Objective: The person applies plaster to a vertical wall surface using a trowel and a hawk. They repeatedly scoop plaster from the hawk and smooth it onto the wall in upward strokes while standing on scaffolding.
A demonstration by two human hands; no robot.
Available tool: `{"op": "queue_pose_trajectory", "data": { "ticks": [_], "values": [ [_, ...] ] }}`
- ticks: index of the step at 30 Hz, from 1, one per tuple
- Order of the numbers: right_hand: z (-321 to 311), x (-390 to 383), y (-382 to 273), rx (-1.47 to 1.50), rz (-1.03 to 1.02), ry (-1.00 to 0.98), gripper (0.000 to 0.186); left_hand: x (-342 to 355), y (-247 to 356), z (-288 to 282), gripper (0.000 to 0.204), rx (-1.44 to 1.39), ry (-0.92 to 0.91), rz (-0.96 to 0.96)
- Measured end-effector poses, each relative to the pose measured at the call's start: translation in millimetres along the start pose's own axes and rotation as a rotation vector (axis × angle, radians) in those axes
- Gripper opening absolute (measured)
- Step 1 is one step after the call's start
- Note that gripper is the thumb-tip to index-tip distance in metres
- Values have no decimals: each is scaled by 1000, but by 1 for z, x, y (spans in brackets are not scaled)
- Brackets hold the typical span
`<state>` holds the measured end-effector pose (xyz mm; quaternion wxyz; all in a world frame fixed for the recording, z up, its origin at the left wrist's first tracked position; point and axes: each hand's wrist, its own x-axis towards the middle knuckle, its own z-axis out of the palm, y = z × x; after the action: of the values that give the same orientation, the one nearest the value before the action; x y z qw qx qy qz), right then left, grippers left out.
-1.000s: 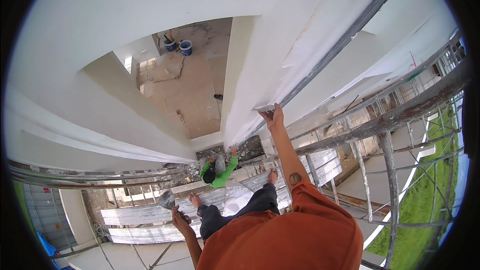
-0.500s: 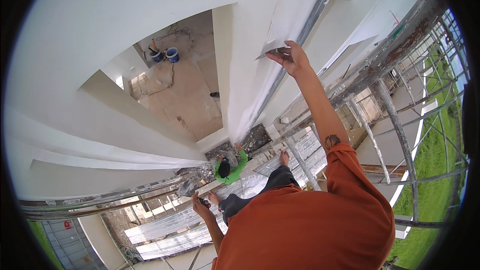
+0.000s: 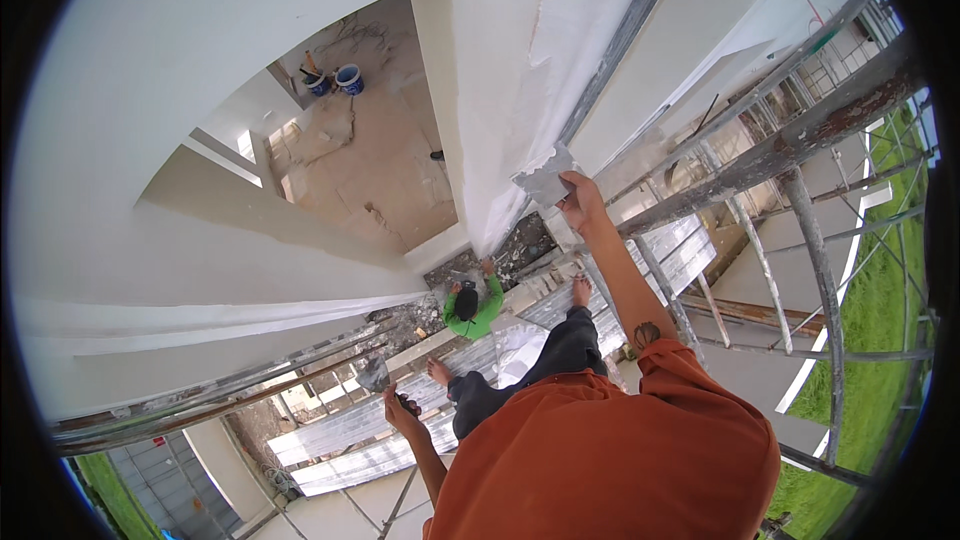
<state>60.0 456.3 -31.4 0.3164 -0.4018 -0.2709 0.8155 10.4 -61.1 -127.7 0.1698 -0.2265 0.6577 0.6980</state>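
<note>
My right hand (image 3: 583,204) is raised to the wall's corner strip (image 3: 508,115), its fingers closed on a flat, wide metal putty blade (image 3: 543,178). White putty is smeared over the blade's face, and whether the blade touches the wall I cannot tell. Lower down, at my left side, my left hand (image 3: 402,416) grips the dark handle of a putty knife (image 3: 374,374). That knife's grey, stained blade points up and away from me. A long grey straight edge (image 3: 628,35) runs up along the corner beside the white strip.
I stand barefoot on metal scaffold planks (image 3: 350,460). Below, a co-worker in a green top (image 3: 474,312) reaches toward the wall's foot. A thick scaffold pipe (image 3: 800,140) crosses at my right. Through the opening, two buckets (image 3: 349,79) stand on the dusty floor (image 3: 390,155).
My right hand has come down along the strip with the putty blade, whose face now shows with putty on it. My left hand stays about where it was. The whole view has shifted slightly.
</note>
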Motion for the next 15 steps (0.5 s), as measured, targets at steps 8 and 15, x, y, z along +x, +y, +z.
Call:
{"op": "queue_pose_trajectory", "data": {
  "ticks": [8,15],
  "values": [
    [-102,135,188,-120,177,313,24,-50,12,-15,30,142,104,-69],
    [-97,170,218,-19,226,325,20,-61,16,-23,30,205,210,-121]
  ]
}}
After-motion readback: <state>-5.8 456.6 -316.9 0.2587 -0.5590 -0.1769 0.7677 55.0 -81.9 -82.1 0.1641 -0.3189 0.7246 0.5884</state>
